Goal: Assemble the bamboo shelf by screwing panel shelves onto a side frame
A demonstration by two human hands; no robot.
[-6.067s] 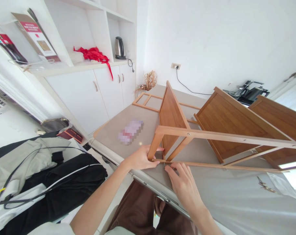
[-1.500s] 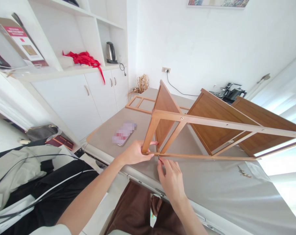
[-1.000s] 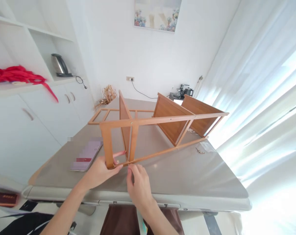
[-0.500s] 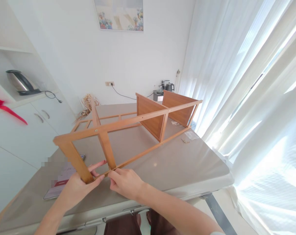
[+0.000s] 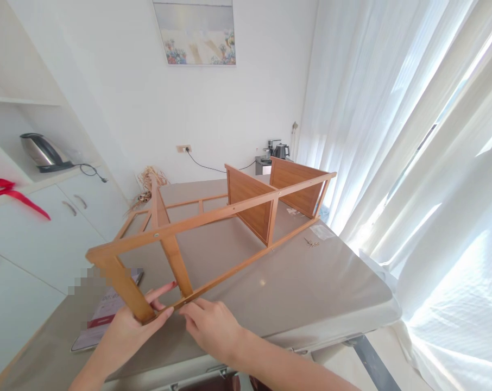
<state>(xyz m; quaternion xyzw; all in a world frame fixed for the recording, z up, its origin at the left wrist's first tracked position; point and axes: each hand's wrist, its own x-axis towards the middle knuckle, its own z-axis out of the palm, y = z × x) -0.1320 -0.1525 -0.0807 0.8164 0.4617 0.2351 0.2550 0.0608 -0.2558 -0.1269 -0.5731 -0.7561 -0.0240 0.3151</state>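
Note:
A wooden shelf frame (image 5: 197,221) lies on its side on the table, with its near end in front of me. My left hand (image 5: 126,331) is wrapped round the lower rail beside the end crosspiece (image 5: 132,293), thumb on the near side and fingers behind. Where the second crosspiece (image 5: 176,266) meets that rail, the fingertips of my right hand (image 5: 215,327) are pinched together against the joint. Whatever they hold is too small or hidden to make out. Two shelf panels, a middle one (image 5: 250,203) and a far one (image 5: 297,187), stand upright in the frame.
Several screws (image 5: 311,243) lie on the table (image 5: 295,288) near a clear plastic bag (image 5: 322,232). A flat screen device (image 5: 101,320) is left of my left hand. White curtains (image 5: 392,136) hang at the right; a kettle (image 5: 44,153) stands on the left shelf.
The view has tilted up slightly, so everything sits lower in the picture. My right fingers have drawn back slightly from the joint, baring a small spot on the rail. My left hand keeps its hold.

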